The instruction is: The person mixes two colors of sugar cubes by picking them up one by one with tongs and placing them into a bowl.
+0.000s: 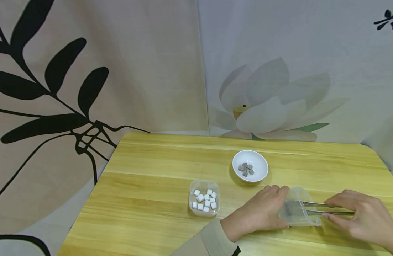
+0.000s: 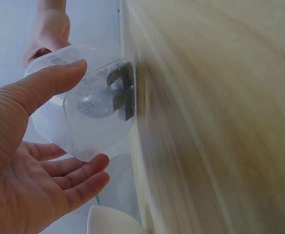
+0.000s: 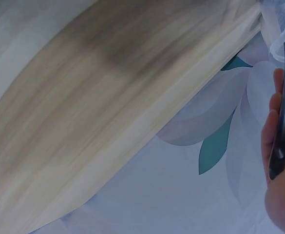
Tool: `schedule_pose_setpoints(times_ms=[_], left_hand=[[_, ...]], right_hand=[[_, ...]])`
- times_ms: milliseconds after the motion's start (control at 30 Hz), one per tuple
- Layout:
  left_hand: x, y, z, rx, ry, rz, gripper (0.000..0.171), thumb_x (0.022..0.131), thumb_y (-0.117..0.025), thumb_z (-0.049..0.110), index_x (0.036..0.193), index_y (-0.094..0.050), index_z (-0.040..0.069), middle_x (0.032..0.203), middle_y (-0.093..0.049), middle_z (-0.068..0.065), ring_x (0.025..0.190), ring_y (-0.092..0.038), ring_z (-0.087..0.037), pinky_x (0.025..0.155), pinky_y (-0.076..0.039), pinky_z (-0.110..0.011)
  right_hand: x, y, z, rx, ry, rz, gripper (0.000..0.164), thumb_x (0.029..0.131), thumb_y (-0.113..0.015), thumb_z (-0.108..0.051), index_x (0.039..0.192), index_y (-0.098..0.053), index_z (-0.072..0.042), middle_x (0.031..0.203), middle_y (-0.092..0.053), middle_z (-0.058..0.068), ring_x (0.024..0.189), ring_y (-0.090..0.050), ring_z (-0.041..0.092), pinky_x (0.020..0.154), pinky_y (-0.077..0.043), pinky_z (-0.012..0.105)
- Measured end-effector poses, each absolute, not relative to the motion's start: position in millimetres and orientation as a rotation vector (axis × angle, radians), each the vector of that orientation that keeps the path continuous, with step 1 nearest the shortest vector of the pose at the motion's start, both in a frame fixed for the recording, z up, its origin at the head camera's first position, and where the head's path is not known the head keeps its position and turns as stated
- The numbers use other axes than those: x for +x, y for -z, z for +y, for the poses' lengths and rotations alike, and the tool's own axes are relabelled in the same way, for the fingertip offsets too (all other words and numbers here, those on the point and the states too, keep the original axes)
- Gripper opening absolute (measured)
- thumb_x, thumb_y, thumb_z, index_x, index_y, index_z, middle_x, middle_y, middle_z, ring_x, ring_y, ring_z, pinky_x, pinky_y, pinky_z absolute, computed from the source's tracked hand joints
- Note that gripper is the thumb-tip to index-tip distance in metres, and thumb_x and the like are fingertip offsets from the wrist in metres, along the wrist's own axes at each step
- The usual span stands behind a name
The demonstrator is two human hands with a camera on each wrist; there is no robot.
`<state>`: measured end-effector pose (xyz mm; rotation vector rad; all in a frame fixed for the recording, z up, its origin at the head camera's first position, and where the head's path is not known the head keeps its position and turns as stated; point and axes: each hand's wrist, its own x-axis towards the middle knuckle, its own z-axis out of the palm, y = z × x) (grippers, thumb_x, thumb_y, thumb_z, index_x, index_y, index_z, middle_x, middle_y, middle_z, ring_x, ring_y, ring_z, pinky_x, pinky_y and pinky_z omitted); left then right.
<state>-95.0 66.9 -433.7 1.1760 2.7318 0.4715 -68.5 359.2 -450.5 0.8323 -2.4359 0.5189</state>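
Observation:
My left hand [image 1: 260, 211] grips a clear plastic container [image 1: 294, 215] tipped on its side, its mouth facing right. In the left wrist view, the thumb lies over one side of the container [image 2: 96, 134] and the other fingers spread around the opposite side. Several dark grey cubes [image 2: 125, 92] show through its base, near the tabletop. My right hand [image 1: 364, 215] pinches metal tongs [image 1: 331, 213], whose two arms reach into the container's mouth. At the right edge of the right wrist view, a tong arm [image 3: 284, 117] shows with a toothed tip.
A white bowl [image 1: 262, 174] with several grey-brown cubes [image 1: 245, 174] stands behind my left hand. Left of that hand sits a second clear container [image 1: 204, 183] with several white cubes [image 1: 200, 197]. The wooden table [image 1: 135, 213] meets a printed curtain [image 1: 167, 71] at the back.

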Motion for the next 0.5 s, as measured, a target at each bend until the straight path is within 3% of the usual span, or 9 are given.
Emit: schedule_pose_setpoints(times_ms=[133, 267, 433, 500], left_hand=[[-94.9, 433.6, 66.7, 1.179, -0.469, 2.740, 0.077, 0.073, -0.094, 0.050, 0.128, -0.051, 0.017, 0.103, -0.053, 0.010, 0.089, -0.046, -0.003, 0.076, -0.039, -0.013], [-95.2, 433.4, 66.9, 1.181, -0.463, 2.741, 0.077, 0.073, -0.094, 0.050, 0.128, -0.051, 0.017, 0.102, -0.053, 0.010, 0.088, -0.045, -0.003, 0.075, -0.038, -0.013], [-95.2, 433.4, 67.0, 1.186, -0.458, 2.741, 0.077, 0.072, -0.095, 0.050, 0.127, -0.051, 0.017, 0.101, -0.052, 0.010, 0.087, -0.045, -0.003, 0.074, -0.038, -0.013], [-94.9, 433.5, 67.0, 1.185, -0.455, 2.742, 0.077, 0.072, -0.095, 0.050, 0.127, -0.051, 0.017, 0.101, -0.052, 0.010, 0.087, -0.045, -0.003, 0.074, -0.038, -0.013]], right_hand=[[-69.0, 450.4, 357.4, 0.826, -0.506, -2.420, 0.054, 0.091, -0.060, -0.076, 0.077, -0.077, -0.027, 0.079, -0.067, -0.023, 0.067, -0.058, -0.008, 0.051, -0.044, 0.015], [-69.2, 448.3, 358.1, 0.812, -0.505, -2.420, 0.055, 0.091, -0.059, -0.076, 0.077, -0.078, -0.026, 0.079, -0.067, -0.023, 0.068, -0.059, -0.009, 0.054, -0.046, 0.014], [-66.6, 444.1, 363.3, 0.758, -0.564, -2.439, 0.037, 0.071, -0.089, -0.062, 0.079, -0.078, -0.028, 0.080, -0.069, -0.022, 0.072, -0.059, -0.013, 0.057, -0.047, 0.012], [-64.9, 442.3, 365.5, 0.714, -0.594, -2.455, 0.035, 0.057, -0.100, -0.042, 0.080, -0.078, -0.028, 0.082, -0.068, -0.023, 0.076, -0.058, -0.016, 0.061, -0.047, 0.010]])
